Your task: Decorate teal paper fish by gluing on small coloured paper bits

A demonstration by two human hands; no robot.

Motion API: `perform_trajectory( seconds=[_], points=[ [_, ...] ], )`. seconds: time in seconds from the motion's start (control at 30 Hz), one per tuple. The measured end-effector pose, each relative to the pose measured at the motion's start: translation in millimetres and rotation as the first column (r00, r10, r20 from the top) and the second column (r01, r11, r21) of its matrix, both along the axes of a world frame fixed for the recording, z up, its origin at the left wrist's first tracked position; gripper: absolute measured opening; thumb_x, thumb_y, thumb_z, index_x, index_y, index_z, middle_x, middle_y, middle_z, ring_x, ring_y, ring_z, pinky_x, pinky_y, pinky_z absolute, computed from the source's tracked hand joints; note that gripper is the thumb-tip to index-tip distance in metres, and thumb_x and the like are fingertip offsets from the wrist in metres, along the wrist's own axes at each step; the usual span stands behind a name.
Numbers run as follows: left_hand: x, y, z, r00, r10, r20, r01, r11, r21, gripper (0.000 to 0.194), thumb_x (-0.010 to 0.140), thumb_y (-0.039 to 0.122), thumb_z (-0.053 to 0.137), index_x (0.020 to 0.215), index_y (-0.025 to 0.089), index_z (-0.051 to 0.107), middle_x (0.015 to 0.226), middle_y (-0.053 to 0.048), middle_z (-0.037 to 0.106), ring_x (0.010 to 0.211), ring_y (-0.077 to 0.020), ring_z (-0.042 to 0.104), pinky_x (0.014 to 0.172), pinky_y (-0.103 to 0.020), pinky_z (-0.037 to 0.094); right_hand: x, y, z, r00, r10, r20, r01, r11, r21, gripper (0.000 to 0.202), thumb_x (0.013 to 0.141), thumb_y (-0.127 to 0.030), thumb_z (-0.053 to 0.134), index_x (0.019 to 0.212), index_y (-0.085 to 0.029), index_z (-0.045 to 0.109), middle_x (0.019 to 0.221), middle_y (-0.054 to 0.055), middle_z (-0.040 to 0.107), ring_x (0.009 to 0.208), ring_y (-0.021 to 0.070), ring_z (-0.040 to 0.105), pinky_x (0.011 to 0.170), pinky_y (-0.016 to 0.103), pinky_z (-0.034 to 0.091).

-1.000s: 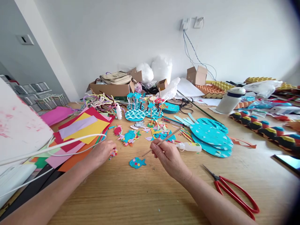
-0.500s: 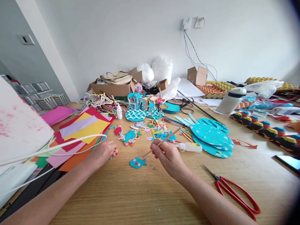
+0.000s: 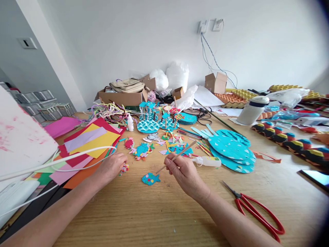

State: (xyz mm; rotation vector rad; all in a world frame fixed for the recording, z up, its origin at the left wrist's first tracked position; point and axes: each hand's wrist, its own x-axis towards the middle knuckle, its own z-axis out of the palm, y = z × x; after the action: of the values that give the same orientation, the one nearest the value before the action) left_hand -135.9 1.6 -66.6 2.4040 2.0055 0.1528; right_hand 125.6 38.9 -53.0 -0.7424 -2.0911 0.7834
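Note:
My right hand (image 3: 183, 171) is closed around a thin wooden stick (image 3: 185, 148), held like a pen. Its lower tip points down beside the tail of a blue paper fish (image 3: 150, 178), which lies flat with coloured dots on its body. At the left, my left hand (image 3: 114, 167) rests with bent fingers at a small heap of coloured paper dots (image 3: 125, 168). Its fingertips are pressed together at the heap; what they pinch, if anything, is hidden. Beyond the hands lie a stack of paper fish cutouts (image 3: 142, 150) and a glue bottle (image 3: 209, 161) on its side.
Red-handled scissors (image 3: 257, 211) lie at the right front. Coloured paper sheets (image 3: 96, 139) and a white cable (image 3: 84, 154) are at the left. Blue paper discs (image 3: 231, 147), a white tumbler (image 3: 253, 110) and painted egg-carton strips (image 3: 290, 139) stand on the right. Fish models (image 3: 148, 126) are behind.
The view has shifted very slightly. My left hand has moved a little, showing more of the dots; the right hand and stick hold nearly the same place.

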Motion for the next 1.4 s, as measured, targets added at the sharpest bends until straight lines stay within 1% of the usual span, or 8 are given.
perform_trajectory(
  seconds=[0.17,0.27,0.4,0.5,0.63,0.77,1.1,1.4],
  points=[
    [-0.7,3.6,5.3,0.998,0.021,0.065,-0.021,1.0,0.007,0.019,0.077,0.011,0.042,0.072,0.019,0.058,0.075,-0.002,0.061,0.076,-0.0167,0.056,0.068,-0.026,0.041,-0.1,-0.7,0.7,1.0,-0.001,-0.001,0.001,1.0,0.008,0.029,0.088,-0.03,0.035,0.063,-0.019,0.044,0.06,0.0,0.048,0.053,0.0096,0.046,0.051,0.02,0.04],
    [4.9,1.3,9.7,0.993,0.017,0.117,-0.017,1.0,-0.004,0.018,0.078,0.013,0.042,0.071,0.018,0.058,0.071,0.0,0.061,0.068,-0.0147,0.057,0.062,-0.024,0.041,0.1,-1.1,1.4,1.0,0.001,-0.005,-0.001,1.0,0.006,0.029,0.088,-0.03,0.035,0.063,-0.019,0.044,0.061,0.0,0.049,0.053,0.0096,0.046,0.051,0.02,0.039],
    [27.0,-10.6,12.4,0.982,-0.043,0.186,0.046,0.999,-0.014,0.017,0.079,0.013,0.043,0.074,0.019,0.058,0.073,0.001,0.061,0.067,-0.0132,0.056,0.061,-0.022,0.041,0.3,-2.2,2.6,1.0,-0.002,-0.02,0.002,1.0,-0.001,0.027,0.088,-0.03,0.035,0.066,-0.018,0.046,0.063,0.0,0.049,0.054,0.0092,0.047,0.052,0.02,0.039],
    [48.9,-20.8,8.4,0.962,-0.16,0.221,0.158,0.987,0.028,0.017,0.081,0.012,0.044,0.074,0.018,0.058,0.076,-0.001,0.061,0.074,-0.0149,0.056,0.067,-0.024,0.041,-0.4,-3.5,3.7,0.999,-0.007,-0.032,0.007,1.0,-0.003,0.025,0.087,-0.028,0.036,0.067,-0.018,0.047,0.062,-0.001,0.049,0.053,0.0087,0.047,0.052,0.02,0.038],
    [68.9,-27.4,-3.4,0.959,-0.244,0.142,0.233,0.969,0.084,0.018,0.083,0.009,0.043,0.077,0.017,0.059,0.079,-0.003,0.059,0.077,-0.017,0.054,0.07,-0.028,0.043,-1.3,-4.8,5.3,0.999,-0.008,-0.048,0.009,1.0,0.007,0.025,0.087,-0.027,0.038,0.065,-0.018,0.045,0.059,-0.002,0.047,0.052,0.0079,0.045,0.052,0.019,0.037],
    [75.3,-29.1,-10.8,0.96,-0.275,0.059,0.269,0.959,0.093,0.018,0.083,0.008,0.043,0.08,0.016,0.059,0.08,-0.004,0.058,0.079,-0.0185,0.054,0.07,-0.03,0.045,-1.2,-4.7,6.3,0.998,-0.004,-0.061,0.006,1.0,0.031,0.024,0.086,-0.025,0.039,0.064,-0.018,0.045,0.058,-0.002,0.046,0.052,0.0077,0.044,0.052,0.019,0.036],
    [83.4,-30.0,-7.5,0.965,-0.262,-0.022,0.263,0.963,0.059,0.02,0.085,0.008,0.04,0.078,0.016,0.058,0.079,-0.003,0.057,0.077,-0.0185,0.053,0.068,-0.03,0.045,0.5,-3.5,6.3,1.0,-0.01,-0.029,0.011,0.999,0.031,0.022,0.086,-0.025,0.039,0.066,-0.018,0.045,0.057,-0.003,0.045,0.052,0.0081,0.045,0.052,0.019,0.035],
    [80.7,-32.4,-13.0,0.955,-0.291,-0.057,0.296,0.951,0.095,0.022,0.086,0.009,0.038,0.078,0.018,0.057,0.079,-0.002,0.057,0.076,-0.018,0.052,0.065,-0.03,0.044,0.5,-3.6,7.2,1.0,-0.012,-0.024,0.014,0.998,0.056,0.021,0.086,-0.024,0.039,0.066,-0.018,0.045,0.058,-0.003,0.046,0.053,0.0082,0.045,0.052,0.019,0.035]
  ],
)
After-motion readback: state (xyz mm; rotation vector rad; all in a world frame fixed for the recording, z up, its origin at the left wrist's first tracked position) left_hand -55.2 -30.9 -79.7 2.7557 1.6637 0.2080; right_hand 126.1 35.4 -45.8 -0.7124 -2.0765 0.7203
